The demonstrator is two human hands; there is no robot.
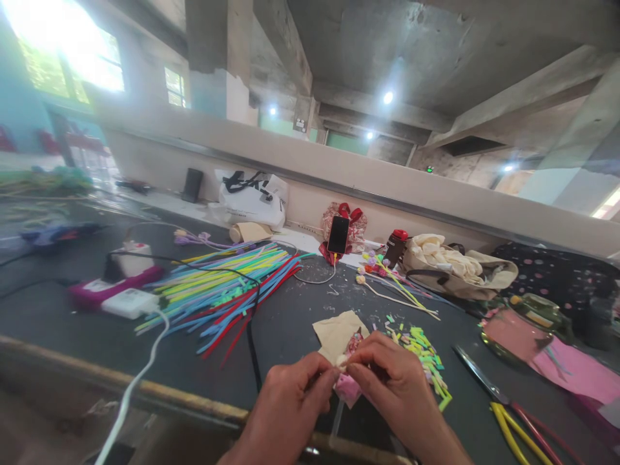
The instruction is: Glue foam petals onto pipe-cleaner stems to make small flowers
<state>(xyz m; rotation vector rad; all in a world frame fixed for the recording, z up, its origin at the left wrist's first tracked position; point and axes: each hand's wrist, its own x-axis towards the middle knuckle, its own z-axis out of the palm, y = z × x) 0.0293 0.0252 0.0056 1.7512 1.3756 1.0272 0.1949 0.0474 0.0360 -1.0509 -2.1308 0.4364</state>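
At the table's front edge my left hand (300,387) and my right hand (392,381) meet, thumbs and fingertips pinched together. Between them is a small cream-coloured fuzzy piece (341,359), partly covered by the fingers. Just below it shows a crumpled pink piece (349,390); whether the two are joined I cannot tell. Behind the fingers lies a beige sheet (334,332), with a small reddish patterned item (355,340) at its right. Right of my right hand is a pile of short cut green, yellow and lilac pieces (422,342).
A bundle of long coloured pipe cleaners (232,284) lies left of centre, near a purple power strip (104,290) with trailing cables. Yellow-and-red-handled scissors (494,394) lie at right. A phone (338,234) leans on a bag at the back, near finished-looking flower stems (397,290).
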